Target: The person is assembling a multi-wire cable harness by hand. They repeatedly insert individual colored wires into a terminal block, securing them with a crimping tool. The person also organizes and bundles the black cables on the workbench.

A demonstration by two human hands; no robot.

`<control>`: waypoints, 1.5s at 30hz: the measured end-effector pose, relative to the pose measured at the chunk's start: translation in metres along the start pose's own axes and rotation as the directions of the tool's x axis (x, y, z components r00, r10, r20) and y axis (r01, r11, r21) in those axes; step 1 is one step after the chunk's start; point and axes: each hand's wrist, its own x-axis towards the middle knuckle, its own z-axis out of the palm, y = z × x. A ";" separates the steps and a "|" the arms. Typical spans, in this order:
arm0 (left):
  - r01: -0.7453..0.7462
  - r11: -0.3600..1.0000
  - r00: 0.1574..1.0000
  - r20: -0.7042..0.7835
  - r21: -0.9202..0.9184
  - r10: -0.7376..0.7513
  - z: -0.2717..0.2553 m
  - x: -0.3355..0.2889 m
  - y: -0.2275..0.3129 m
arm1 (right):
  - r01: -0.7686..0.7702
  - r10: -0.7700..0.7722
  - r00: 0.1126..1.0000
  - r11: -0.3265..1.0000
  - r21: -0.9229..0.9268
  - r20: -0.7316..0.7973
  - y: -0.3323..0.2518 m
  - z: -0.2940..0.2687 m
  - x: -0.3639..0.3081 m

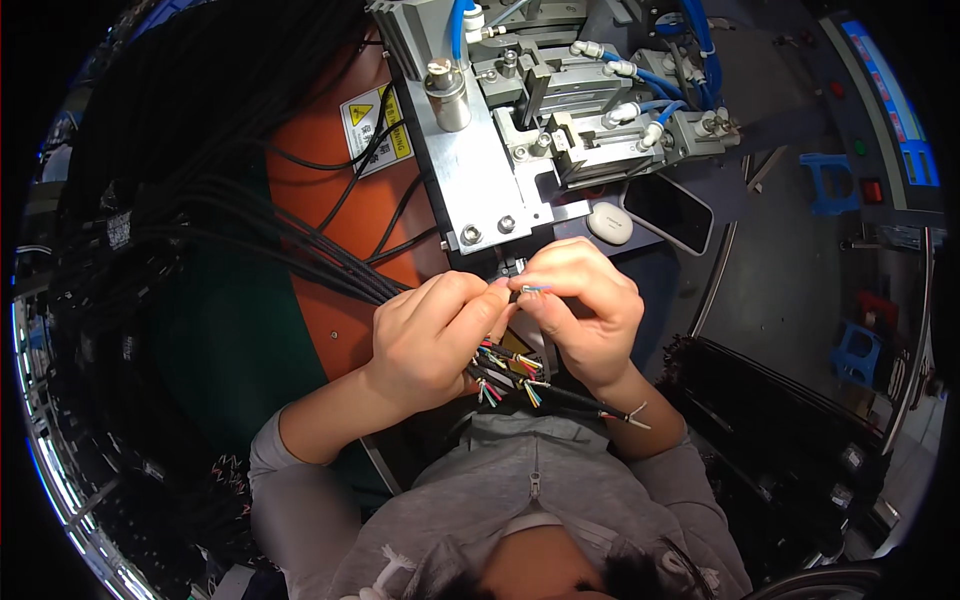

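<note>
My left hand (pixel 435 328) is closed around a bundle of black cables (pixel 352 280) that comes in from the left. My right hand (pixel 592 308) meets it fingertip to fingertip and pinches the thin coloured wires (pixel 538 289) at one cable's end. Below the hands, other cable ends (pixel 522 366) fan out, their stripped jackets showing red, yellow, green, blue and white wires. One longer cable end (pixel 622 416) lies toward my right forearm. Just beyond my fingertips stands a metal machine (pixel 468 180); the fingers hide part of its near end.
Metal clamps with blue air hoses (pixel 655 85) top the machine. A white rounded case (pixel 610 223) and a phone (pixel 668 212) lie to its right. Dark cables hang in piles at left (pixel 120 230) and right (pixel 770 420). A screen (pixel 890 110) stands far right, near blue stools (pixel 828 183).
</note>
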 end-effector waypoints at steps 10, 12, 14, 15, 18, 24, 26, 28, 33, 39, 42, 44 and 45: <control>0.016 0.993 0.999 0.035 0.119 -0.020 0.003 -0.006 0.001 | 0.118 -0.147 0.985 0.958 -0.260 -0.095 -0.005 0.006 0.001; 0.005 0.991 0.999 0.049 0.134 -0.011 0.004 -0.007 0.000 | 0.117 -0.131 0.991 0.946 -0.303 -0.026 -0.003 0.000 0.002; 0.005 0.993 0.999 0.044 0.121 -0.011 0.005 -0.007 -0.002 | 0.044 -0.031 0.998 0.954 -0.298 0.050 -0.004 -0.009 0.004; -0.014 0.993 1.000 0.029 0.120 0.010 0.007 -0.008 -0.005 | -0.042 0.065 0.994 0.970 -0.240 0.089 -0.002 -0.015 0.003; -0.075 0.983 0.992 0.114 0.168 0.056 0.002 -0.007 0.000 | -0.259 0.252 0.960 0.965 0.038 0.124 0.008 -0.023 -0.005; -0.151 0.945 0.979 0.175 0.290 0.103 0.008 -0.010 -0.002 | -0.418 0.414 0.907 0.907 0.044 0.072 0.014 -0.021 -0.009; -0.142 0.938 0.970 0.234 0.317 0.068 0.007 -0.010 -0.001 | -0.285 0.291 0.956 0.950 -0.126 0.037 0.016 -0.017 -0.006; -0.109 0.935 0.968 0.249 0.339 0.022 0.007 -0.010 0.000 | -0.170 0.185 0.982 0.944 -0.282 0.028 0.019 -0.011 -0.004; -0.072 0.905 0.958 0.283 0.419 -0.055 0.007 -0.007 0.007 | -0.093 0.136 0.989 0.884 -0.459 0.062 0.017 -0.005 -0.003; -0.049 0.904 0.956 0.281 0.425 -0.080 0.008 -0.005 0.009 | -0.029 0.049 0.998 0.897 -0.442 0.033 0.023 -0.003 -0.006; -0.045 0.903 0.957 0.277 0.427 -0.083 0.009 -0.005 0.008 | -0.019 0.018 1.000 0.910 -0.413 -0.006 0.028 0.000 -0.006; -0.040 0.904 0.960 0.268 0.427 -0.084 0.010 -0.005 0.008 | -0.081 0.076 0.997 0.926 -0.368 -0.028 0.031 0.001 -0.008; -0.041 0.909 0.962 0.262 0.414 -0.076 0.010 -0.004 0.007 | -0.141 0.135 0.990 0.933 -0.332 -0.039 0.033 0.000 -0.008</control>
